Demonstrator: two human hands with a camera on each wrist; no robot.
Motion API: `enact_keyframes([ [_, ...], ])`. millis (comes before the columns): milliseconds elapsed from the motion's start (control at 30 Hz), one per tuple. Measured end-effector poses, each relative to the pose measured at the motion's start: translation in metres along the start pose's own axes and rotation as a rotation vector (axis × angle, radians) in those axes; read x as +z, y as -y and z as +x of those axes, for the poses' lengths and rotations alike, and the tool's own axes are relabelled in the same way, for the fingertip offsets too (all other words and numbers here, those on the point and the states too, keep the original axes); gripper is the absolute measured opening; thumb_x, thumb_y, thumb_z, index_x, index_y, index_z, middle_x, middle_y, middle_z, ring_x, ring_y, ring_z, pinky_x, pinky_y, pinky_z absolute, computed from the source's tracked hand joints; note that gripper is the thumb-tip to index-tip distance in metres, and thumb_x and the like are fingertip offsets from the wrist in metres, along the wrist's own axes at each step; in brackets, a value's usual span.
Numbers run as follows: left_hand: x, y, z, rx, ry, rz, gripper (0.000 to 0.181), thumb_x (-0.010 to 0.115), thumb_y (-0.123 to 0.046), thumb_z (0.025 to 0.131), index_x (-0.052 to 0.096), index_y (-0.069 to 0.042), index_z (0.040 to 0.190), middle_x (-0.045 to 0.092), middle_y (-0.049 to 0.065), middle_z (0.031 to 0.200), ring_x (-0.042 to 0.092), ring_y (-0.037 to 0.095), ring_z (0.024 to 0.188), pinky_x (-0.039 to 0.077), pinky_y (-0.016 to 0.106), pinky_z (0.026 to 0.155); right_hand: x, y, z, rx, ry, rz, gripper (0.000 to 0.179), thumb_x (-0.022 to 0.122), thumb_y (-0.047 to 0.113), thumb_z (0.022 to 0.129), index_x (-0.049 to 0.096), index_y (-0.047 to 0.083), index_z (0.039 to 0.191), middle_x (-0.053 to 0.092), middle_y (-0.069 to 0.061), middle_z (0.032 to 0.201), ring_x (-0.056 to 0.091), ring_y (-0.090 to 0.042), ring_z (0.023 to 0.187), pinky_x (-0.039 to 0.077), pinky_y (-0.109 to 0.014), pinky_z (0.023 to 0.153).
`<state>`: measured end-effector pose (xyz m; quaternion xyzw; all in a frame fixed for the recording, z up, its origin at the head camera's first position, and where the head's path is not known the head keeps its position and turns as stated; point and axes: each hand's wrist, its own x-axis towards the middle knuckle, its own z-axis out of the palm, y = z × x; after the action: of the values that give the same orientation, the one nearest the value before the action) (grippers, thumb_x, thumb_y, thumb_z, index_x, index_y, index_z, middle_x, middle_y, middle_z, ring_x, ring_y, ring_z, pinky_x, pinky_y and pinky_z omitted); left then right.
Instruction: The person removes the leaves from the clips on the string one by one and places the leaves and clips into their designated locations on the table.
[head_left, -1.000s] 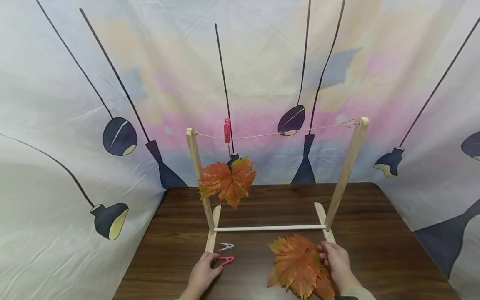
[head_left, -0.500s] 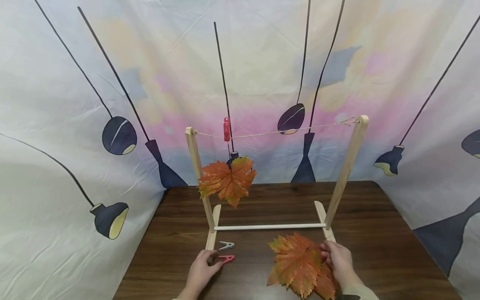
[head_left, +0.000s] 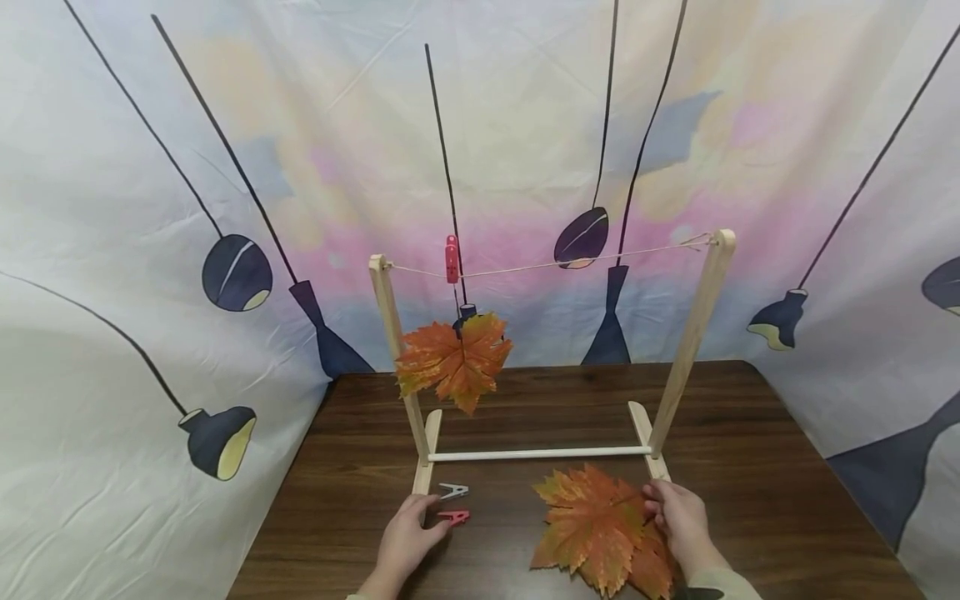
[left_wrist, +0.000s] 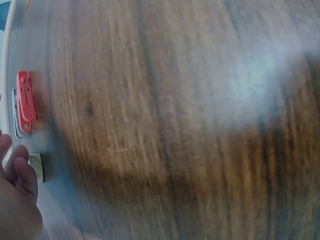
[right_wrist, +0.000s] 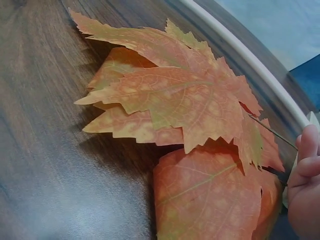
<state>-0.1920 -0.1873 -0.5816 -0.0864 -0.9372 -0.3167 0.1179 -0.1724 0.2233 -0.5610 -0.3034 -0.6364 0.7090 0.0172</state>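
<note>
In the head view my left hand (head_left: 408,537) is low beside a red clothespin (head_left: 453,517), fingers loosely bent and fingertips close to its end. The left wrist view shows the red clothespin (left_wrist: 26,101) a little apart from the fingers. A grey clothespin (head_left: 453,491) lies just behind. My right hand (head_left: 681,521) pinches the thin stem (right_wrist: 272,131) of an orange artificial maple leaf (head_left: 592,525), which lies over other leaves on the table. Another maple leaf (head_left: 457,358) hangs from the string (head_left: 540,267) by a red clothespin (head_left: 452,259).
A wooden frame stands on the brown table (head_left: 540,400), with a left post (head_left: 386,304), a right post (head_left: 690,350) and a white crossbar (head_left: 540,454) low between them. Behind the table hangs a backdrop cloth (head_left: 510,125) printed with lamps.
The left hand has shifted slightly, its fingers lifting a little from the red clothespin. The right hand has moved marginally right and stays at the leaf stem.
</note>
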Motion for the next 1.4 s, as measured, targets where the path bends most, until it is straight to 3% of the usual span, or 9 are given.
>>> enact_keyframes([
  [467, -0.010, -0.001, 0.010, -0.103, -0.009, -0.111, 0.038, 0.077, -0.023, 0.074, 0.067, -0.004, 0.106, 0.063, 0.007, 0.101, 0.060, 0.030, 0.099, 0.045, 0.048, 0.085, 0.000, 0.006, 0.004, -0.038, -0.002, -0.032, 0.048, 0.050, 0.021, 0.092, 0.044, -0.012, 0.128, 0.067, -0.002, 0.089, 0.058, -0.008, 0.068, 0.046, -0.019, 0.053],
  [933, -0.017, -0.003, 0.020, -0.084, -0.043, -0.140, 0.039, 0.078, -0.023, 0.074, 0.068, -0.004, 0.106, 0.063, 0.009, 0.102, 0.060, 0.033, 0.099, 0.046, 0.049, 0.084, 0.003, 0.024, 0.002, -0.064, 0.017, -0.045, 0.047, 0.049, 0.022, 0.092, 0.045, -0.008, 0.129, 0.067, -0.002, 0.092, 0.055, -0.005, 0.065, 0.043, -0.019, 0.051],
  [1133, -0.021, -0.007, 0.024, -0.118, -0.029, -0.136, 0.037, 0.077, -0.023, 0.075, 0.068, -0.005, 0.107, 0.062, 0.008, 0.104, 0.059, 0.033, 0.099, 0.046, 0.049, 0.083, 0.004, 0.029, 0.002, -0.076, 0.039, -0.045, 0.048, 0.050, 0.024, 0.093, 0.045, -0.007, 0.130, 0.066, 0.002, 0.087, 0.053, -0.003, 0.062, 0.041, -0.018, 0.050],
  [1400, -0.027, -0.010, 0.031, -0.074, -0.059, -0.150, 0.037, 0.077, -0.020, 0.075, 0.068, -0.003, 0.106, 0.063, 0.007, 0.101, 0.060, 0.031, 0.097, 0.047, 0.049, 0.082, 0.008, 0.036, 0.001, -0.094, 0.048, -0.011, 0.047, 0.051, 0.021, 0.093, 0.045, -0.008, 0.129, 0.065, 0.002, 0.087, 0.055, -0.003, 0.063, 0.042, -0.016, 0.049],
])
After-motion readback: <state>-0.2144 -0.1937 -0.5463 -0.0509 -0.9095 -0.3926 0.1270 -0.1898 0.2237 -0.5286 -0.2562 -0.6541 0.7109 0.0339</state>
